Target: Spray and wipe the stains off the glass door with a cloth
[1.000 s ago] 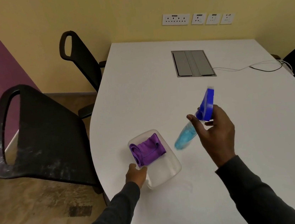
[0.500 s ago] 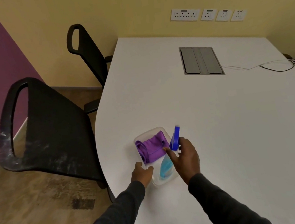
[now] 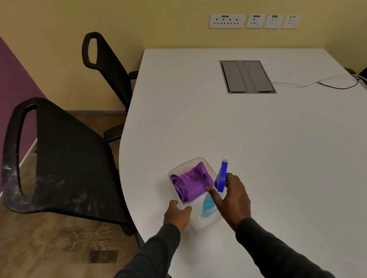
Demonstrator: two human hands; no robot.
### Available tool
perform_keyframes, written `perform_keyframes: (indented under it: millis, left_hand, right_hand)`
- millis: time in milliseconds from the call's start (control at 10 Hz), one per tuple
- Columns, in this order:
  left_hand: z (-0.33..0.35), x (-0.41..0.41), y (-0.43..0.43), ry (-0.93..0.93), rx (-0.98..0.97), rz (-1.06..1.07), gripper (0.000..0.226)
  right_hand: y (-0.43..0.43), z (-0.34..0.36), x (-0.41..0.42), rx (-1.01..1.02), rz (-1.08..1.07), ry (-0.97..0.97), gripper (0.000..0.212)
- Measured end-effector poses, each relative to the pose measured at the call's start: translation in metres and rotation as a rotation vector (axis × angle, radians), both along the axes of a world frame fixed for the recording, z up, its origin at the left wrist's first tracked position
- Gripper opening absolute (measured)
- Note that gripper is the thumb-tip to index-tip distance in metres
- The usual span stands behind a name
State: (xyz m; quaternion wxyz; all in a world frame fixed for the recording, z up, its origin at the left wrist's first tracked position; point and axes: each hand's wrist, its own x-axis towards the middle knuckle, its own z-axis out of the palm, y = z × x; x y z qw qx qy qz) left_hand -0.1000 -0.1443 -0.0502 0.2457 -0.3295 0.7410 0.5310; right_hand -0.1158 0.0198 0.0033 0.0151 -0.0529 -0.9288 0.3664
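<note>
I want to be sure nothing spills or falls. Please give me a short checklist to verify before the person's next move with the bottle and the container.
1. Spray bottle held firmly by right hand: ok.
2. Bottle's base inside clear container: ok; whether it rests on the bottom: cannot tell.
3. Left hand steadying container's near edge: ok.
4. Purple cloth inside container, beside bottle: ok.
5. Container fully on white table, but near its curved edge: ok, watch it.
6. Glass door in view: not ok.
</note>
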Motion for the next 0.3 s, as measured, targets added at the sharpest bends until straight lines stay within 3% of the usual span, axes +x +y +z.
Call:
perform_keyframes:
  millis: [300]
  left_hand:
    - [0.010,0.029,0.005,0.071,-0.036,0.053,0.060]
  right_hand:
    - [0.010,0.001,0.018,0.033,0.013,-0.054,0.075]
